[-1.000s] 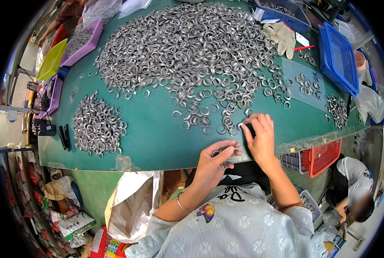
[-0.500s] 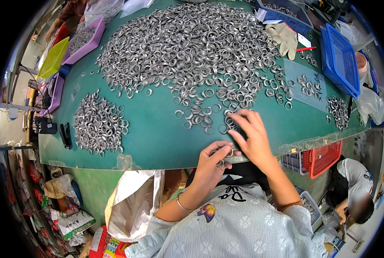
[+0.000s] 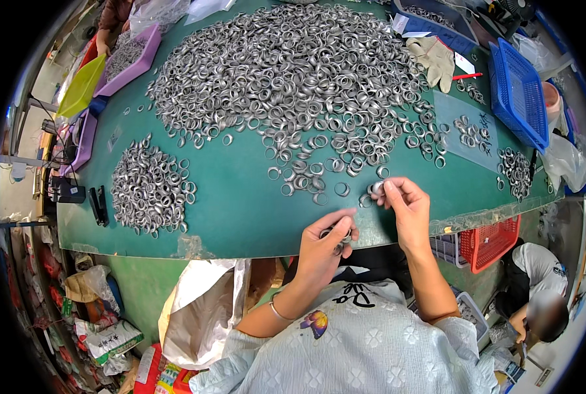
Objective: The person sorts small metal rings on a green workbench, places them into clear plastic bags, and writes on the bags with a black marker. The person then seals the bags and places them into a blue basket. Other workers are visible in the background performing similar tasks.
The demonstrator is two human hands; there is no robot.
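Near the table's front edge, my left hand curls around several grey metal rings. My right hand, a little farther right, pinches a metal ring between thumb and fingers just over the table. Close to those fingertips lie a few loose rings, one single ring among them. A large heap of the same rings spreads over the far middle of the green table, thinning out toward my hands. At the left stands a smaller pile of rings.
A black stapler lies left of the small pile. Blue baskets, a glove and a clear sheet with rings occupy the right. Pink trays line the left edge. A person sits low at the right.
My right hand has drawn back toward the right and closed its fingers on a ring from the near edge of the scattered ones. My left hand stays nearly in place with its rings.
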